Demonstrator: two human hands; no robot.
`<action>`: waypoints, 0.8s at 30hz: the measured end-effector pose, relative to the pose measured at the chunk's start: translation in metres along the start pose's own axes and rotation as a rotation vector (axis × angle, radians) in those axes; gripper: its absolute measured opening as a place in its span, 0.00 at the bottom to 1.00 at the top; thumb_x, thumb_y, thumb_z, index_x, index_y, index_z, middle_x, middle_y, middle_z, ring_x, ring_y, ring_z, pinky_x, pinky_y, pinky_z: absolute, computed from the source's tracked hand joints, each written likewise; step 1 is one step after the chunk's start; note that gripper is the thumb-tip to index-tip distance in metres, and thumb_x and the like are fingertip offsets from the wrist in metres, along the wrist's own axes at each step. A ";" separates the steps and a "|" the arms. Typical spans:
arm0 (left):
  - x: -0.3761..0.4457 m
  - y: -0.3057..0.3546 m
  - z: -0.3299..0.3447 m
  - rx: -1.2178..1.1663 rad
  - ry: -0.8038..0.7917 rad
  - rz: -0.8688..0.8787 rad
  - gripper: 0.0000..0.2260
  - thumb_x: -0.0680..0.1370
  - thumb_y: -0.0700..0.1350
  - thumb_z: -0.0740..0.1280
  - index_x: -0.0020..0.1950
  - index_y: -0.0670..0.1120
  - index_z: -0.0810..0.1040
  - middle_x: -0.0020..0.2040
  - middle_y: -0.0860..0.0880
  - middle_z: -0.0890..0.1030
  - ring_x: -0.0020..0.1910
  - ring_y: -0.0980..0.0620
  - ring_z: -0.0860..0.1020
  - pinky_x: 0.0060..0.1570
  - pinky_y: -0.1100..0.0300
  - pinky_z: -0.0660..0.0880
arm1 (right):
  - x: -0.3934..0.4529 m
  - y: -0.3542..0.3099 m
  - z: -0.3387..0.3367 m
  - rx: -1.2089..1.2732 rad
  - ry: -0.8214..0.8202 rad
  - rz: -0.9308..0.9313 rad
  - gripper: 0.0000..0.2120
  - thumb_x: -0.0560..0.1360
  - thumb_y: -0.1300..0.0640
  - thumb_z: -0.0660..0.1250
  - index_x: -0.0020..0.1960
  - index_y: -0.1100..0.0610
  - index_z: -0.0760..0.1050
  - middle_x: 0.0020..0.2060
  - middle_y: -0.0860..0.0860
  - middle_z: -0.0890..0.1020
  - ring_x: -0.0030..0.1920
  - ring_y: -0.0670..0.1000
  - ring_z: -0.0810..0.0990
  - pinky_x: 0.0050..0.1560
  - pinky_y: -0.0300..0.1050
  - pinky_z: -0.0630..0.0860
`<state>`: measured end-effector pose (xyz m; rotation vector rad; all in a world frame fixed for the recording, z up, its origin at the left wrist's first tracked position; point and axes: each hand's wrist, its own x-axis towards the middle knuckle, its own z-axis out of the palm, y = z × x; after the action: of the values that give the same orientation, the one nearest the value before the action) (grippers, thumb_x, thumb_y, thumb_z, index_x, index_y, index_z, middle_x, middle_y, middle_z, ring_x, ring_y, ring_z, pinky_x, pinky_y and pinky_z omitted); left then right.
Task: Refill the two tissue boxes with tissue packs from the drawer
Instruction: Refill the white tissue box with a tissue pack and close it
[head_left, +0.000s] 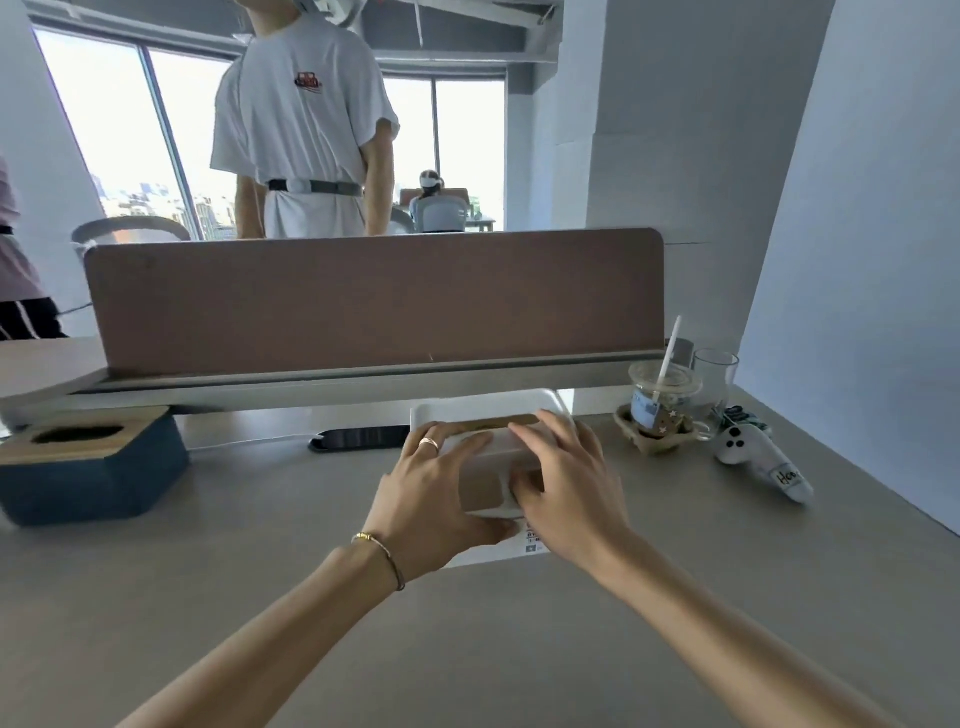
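A tissue pack (485, 491) in beige and white wrap lies at the middle of the desk, with a printed label showing at its near end. My left hand (431, 488) grips its left side, thumb underneath and fingers on top. My right hand (571, 483) presses on its right side. Just behind the pack is a white tissue box (493, 402) with a wooden strip. My fingers hide how the pack meets this box. A dark blue tissue box (104, 478) with a wooden lid and an oval slot stands at the far left.
A brown desk divider (363, 301) closes off the back, and a person (306, 130) stands beyond it. A dark phone (363, 438) lies left of the white box. At the right are a plastic cup with a straw (660, 400), a glass (717, 384) and a white controller (758, 457).
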<state>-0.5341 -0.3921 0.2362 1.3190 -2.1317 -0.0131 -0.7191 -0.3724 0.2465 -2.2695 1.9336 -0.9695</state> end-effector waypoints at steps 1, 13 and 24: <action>-0.012 -0.005 -0.009 0.002 -0.001 -0.013 0.44 0.59 0.74 0.70 0.73 0.60 0.70 0.70 0.57 0.69 0.72 0.56 0.62 0.57 0.52 0.79 | -0.006 -0.012 0.003 0.013 -0.014 -0.010 0.27 0.75 0.50 0.61 0.74 0.46 0.67 0.76 0.46 0.62 0.76 0.54 0.57 0.64 0.57 0.74; -0.155 -0.056 -0.097 0.067 -0.026 -0.158 0.42 0.60 0.72 0.73 0.73 0.63 0.70 0.71 0.60 0.68 0.72 0.58 0.61 0.61 0.57 0.75 | -0.087 -0.131 0.055 0.169 -0.152 -0.136 0.28 0.75 0.52 0.63 0.75 0.48 0.67 0.77 0.49 0.61 0.77 0.57 0.54 0.69 0.57 0.70; -0.184 -0.057 -0.116 0.229 0.162 0.123 0.20 0.73 0.63 0.71 0.59 0.53 0.83 0.63 0.50 0.77 0.61 0.50 0.74 0.61 0.55 0.71 | -0.103 -0.132 0.045 0.115 0.074 -0.439 0.14 0.76 0.50 0.65 0.57 0.55 0.81 0.57 0.52 0.78 0.63 0.57 0.73 0.63 0.53 0.72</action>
<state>-0.3725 -0.2358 0.2195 1.2649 -2.1178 0.3861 -0.5862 -0.2661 0.2151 -2.6783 1.3764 -1.1758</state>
